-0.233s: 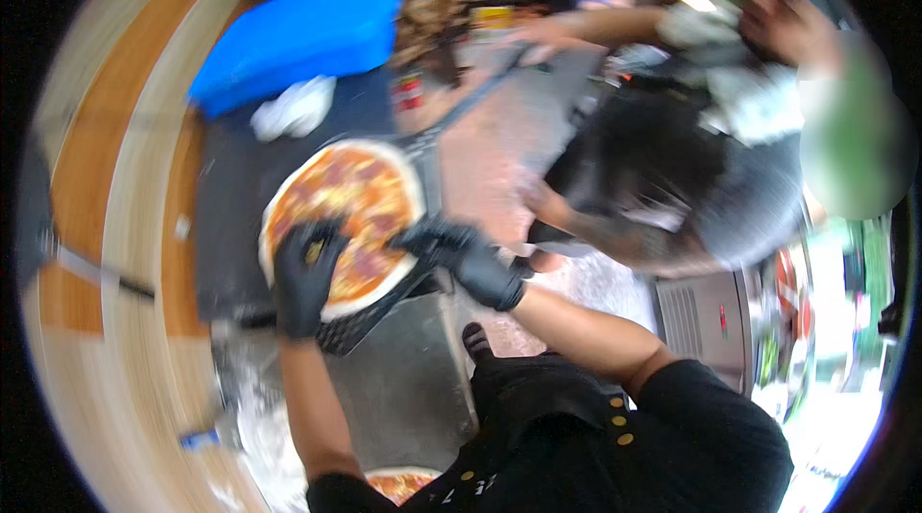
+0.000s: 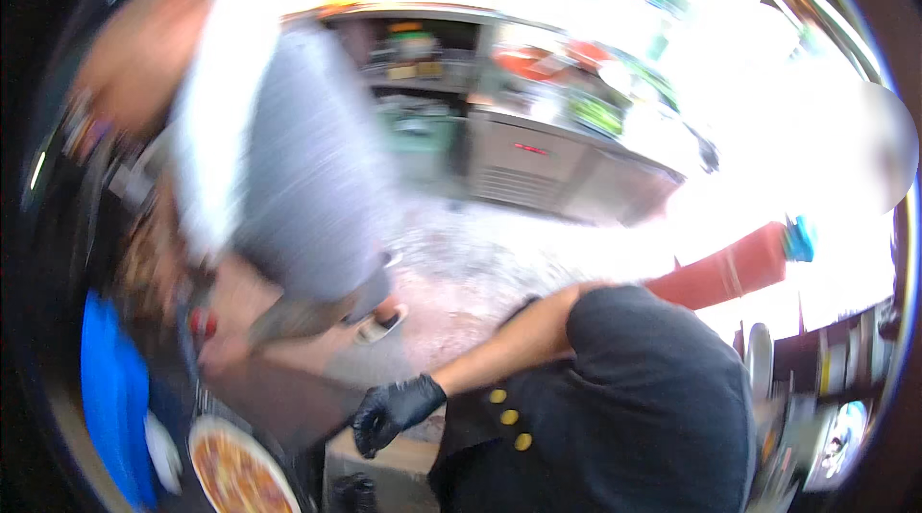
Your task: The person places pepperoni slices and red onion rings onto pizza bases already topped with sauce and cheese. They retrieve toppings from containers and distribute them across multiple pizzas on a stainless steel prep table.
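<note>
Swung round to the right, the view now leaves the pizza [image 2: 240,473] at the lower left, where the rim of the picture cuts it off, and the right hand [image 2: 399,414], over the toppings a moment earlier, has come away and stands well apart from it. That gloved hand has its fingers curled into a loose fist, with nothing seen in their hold. Low down, a black shape is probably the gloved left hand [image 2: 354,493], but blur and the picture's edge hide its fingers, so I cannot tell how far open they are or whether they grip anything.

As for progress, the topping looks done: red and yellow cover the middle inside a bare rim. That rim is pale, so baking seems left. The pizza lies over the dark bench [image 2: 171,409], beside a white bundle [image 2: 163,455] and a blue box [image 2: 113,403]; a co-worker's hand [image 2: 226,353] is near it.
</note>
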The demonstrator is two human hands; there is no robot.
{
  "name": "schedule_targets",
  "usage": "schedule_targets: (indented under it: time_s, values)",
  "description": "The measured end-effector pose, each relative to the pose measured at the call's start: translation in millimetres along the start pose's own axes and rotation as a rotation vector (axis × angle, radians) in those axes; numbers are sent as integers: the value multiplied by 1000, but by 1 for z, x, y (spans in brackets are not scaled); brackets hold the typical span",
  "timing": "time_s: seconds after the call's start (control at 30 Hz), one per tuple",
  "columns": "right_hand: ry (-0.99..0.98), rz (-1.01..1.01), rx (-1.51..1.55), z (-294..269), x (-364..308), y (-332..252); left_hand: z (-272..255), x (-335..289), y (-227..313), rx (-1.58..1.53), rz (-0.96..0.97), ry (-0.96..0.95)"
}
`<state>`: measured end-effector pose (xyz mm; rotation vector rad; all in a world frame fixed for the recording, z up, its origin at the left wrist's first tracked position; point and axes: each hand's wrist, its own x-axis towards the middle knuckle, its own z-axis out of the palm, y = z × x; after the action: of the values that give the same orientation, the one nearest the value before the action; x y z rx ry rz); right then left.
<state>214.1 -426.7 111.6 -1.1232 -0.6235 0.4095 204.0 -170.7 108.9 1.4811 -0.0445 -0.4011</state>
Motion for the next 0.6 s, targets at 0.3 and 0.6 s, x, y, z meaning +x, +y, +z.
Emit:
schedule_targets:
  time_s: [0.3, 0.6]
  values:
    - [1601, 181, -473, -213, -606, -46, 434, 44, -116, 338, -33, -682]
    - [2345, 618, -1196, -471, -1201, -258, 1135, 46, -284, 609, 148, -1123]
